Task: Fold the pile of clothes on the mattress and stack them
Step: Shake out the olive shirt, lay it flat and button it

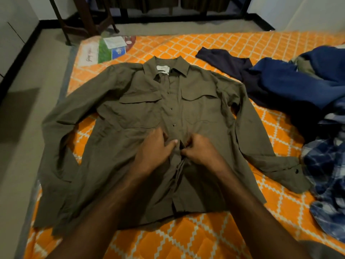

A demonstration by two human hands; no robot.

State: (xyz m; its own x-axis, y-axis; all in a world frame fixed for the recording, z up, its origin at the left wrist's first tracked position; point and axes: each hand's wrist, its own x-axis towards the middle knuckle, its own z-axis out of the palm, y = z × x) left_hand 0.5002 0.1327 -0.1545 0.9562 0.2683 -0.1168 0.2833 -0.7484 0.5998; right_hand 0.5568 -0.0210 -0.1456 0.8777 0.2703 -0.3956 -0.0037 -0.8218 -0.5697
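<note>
An olive long-sleeved shirt (201, 116) lies face up and spread flat on the orange patterned mattress (205, 45), collar at the far end, both sleeves out to the sides. My left hand (155, 146) and my right hand (199, 148) meet at the button placket near the shirt's middle. Each hand pinches one edge of the placket. The upper snaps look fastened; the placket below my hands gapes open. A pile of unfolded clothes (306, 86) lies at the right: dark navy and blue garments, and a blue-white checked shirt (328, 165).
The mattress lies on a grey floor (37, 75); its left edge runs beside the shirt's left sleeve. A label and papers (113, 47) sit at the mattress's far left corner. Dark wooden furniture legs (87, 19) stand beyond it.
</note>
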